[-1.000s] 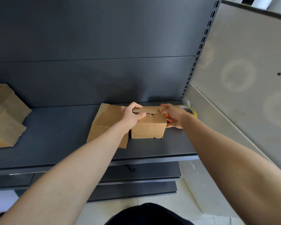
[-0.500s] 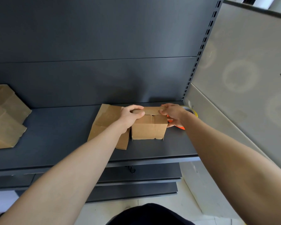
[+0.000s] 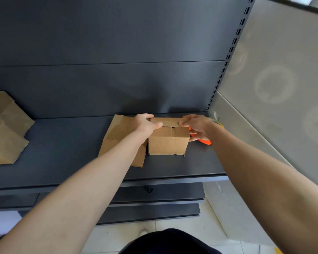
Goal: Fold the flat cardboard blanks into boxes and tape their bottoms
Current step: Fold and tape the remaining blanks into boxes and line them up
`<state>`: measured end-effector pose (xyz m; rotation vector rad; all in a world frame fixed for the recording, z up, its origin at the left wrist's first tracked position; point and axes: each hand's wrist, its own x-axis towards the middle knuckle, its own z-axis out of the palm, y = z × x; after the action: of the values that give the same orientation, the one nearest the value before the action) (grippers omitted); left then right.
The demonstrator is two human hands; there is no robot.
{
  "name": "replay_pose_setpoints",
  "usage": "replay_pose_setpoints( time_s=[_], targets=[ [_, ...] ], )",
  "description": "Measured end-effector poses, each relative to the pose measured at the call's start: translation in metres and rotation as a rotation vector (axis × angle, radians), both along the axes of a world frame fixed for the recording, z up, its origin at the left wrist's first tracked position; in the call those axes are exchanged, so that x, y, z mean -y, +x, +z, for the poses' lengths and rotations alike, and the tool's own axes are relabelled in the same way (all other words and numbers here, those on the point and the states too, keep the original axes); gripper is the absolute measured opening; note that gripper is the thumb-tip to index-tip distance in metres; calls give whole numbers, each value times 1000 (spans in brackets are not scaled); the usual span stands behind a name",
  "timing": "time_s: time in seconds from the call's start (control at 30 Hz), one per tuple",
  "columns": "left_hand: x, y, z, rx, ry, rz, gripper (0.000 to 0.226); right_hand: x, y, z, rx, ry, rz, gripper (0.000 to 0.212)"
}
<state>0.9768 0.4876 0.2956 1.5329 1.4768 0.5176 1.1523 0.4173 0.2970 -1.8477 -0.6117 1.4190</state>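
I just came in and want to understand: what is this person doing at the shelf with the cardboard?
A person is working on a small cardboard box standing on the dark shelf. The left hand grips its top left edge, and the right hand, holding an orange tape dispenser, is at the top right edge. Flat blanks lie beside the box on the left, and folded boxes sit at the far left of the shelf.
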Motion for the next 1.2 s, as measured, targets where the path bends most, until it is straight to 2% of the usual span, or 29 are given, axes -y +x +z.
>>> replay_pose_setpoints(
  time_s=[0.1,0.2,0.37,0.57,0.7,0.8,0.9,0.97,1.1,1.2],
  targets=[
    [-2,1,4,-40,-28,13,57,4,4,0,-83,6,16,16],
    [-4,2,6,-96,-62,100,54,6,7,-3,-146,18,34,28],
    [-4,3,9,-159,-13,78,41,2,3,-1,8,27,46,29],
    [-3,-6,6,-71,-31,-109,72,2,-2,0,26,16,29,30],
    [-6,-8,5,-145,62,-164,62,4,1,0,-29,11,57,28],
    [-6,-6,6,-250,130,-170,46,7,3,-2,-99,12,87,30],
    [-6,-1,9,-309,153,-186,38,3,2,0,23,2,97,41],
    [-6,3,11,-293,133,-192,42,1,-1,5,82,-3,77,45],
    [1,10,9,-261,24,-220,66,1,-2,7,74,-15,84,44],
    [2,14,10,-252,-95,-177,66,8,6,3,42,-2,113,36]
  ],
)
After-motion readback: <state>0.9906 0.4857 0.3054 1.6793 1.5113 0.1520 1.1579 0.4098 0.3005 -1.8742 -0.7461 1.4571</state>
